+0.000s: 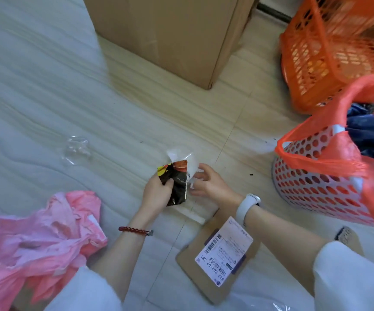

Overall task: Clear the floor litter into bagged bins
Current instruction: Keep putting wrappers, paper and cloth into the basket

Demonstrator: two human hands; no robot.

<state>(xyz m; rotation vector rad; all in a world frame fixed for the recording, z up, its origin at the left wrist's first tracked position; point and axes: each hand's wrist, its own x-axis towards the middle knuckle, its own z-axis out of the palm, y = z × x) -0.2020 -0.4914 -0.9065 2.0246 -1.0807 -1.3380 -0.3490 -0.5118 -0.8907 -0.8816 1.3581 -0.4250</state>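
Observation:
My left hand (156, 193) grips a black snack wrapper (177, 180) with red and yellow print, held low over the tiled floor. My right hand (208, 181) pinches a white, shiny piece of wrapper (189, 163) right beside it. A clear crumpled plastic film (77, 149) lies on the floor to the left. A flat brown cardboard parcel (217, 259) with a shipping label lies under my right forearm. At the right stands a white perforated bin (311, 187) lined with an orange bag (329, 122), holding dark blue litter.
A pink plastic bag (35, 239) is bunched at the lower left. A tall cardboard box (170, 37) stands at the back. An orange mesh basket (329, 48) leans at the upper right. Another clear film (280, 307) shows at the bottom edge.

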